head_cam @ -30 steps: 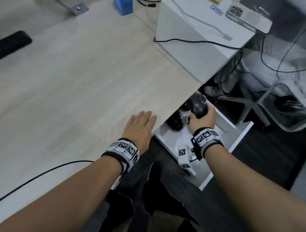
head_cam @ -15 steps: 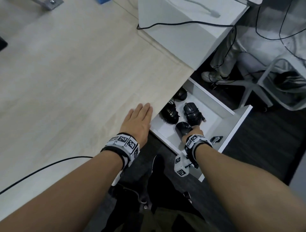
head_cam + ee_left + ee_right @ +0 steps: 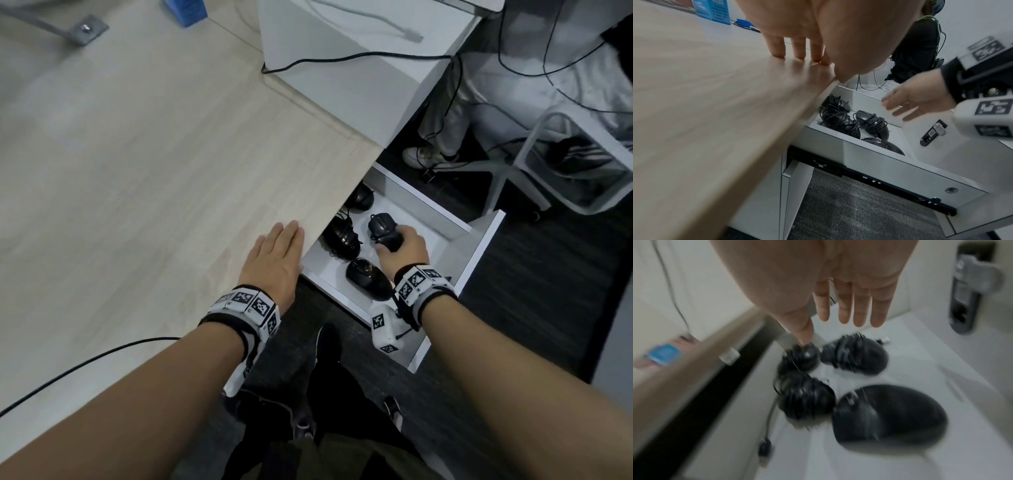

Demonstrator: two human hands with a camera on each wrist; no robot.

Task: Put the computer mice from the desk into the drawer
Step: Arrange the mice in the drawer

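Observation:
Several black computer mice with cords wrapped round them lie in the open white drawer (image 3: 479,246) under the desk edge. They include one at the back (image 3: 359,200), a corded one (image 3: 342,238), one in the middle (image 3: 382,226) and one at the front (image 3: 368,275). My right hand (image 3: 402,246) hovers over them, with fingers (image 3: 851,305) straight and holding nothing. The wrist views show the same mice (image 3: 873,123) (image 3: 890,415) lying free. My left hand (image 3: 274,260) lies flat on the wooden desk (image 3: 137,171) beside the drawer, fingers (image 3: 797,48) straight.
A black cable (image 3: 85,359) crosses the desk near me, and a blue box (image 3: 185,10) stands at its far edge. A white cabinet (image 3: 342,85) adjoins the desk. Another person's legs (image 3: 442,137) and a white chair base (image 3: 534,164) are beyond the drawer. A lock (image 3: 933,134) sits inside the drawer front.
A second ago my right hand gripped a black mouse above the drawer. It lowered the mouse in, let go, and now hovers above it. The left hand stayed put.

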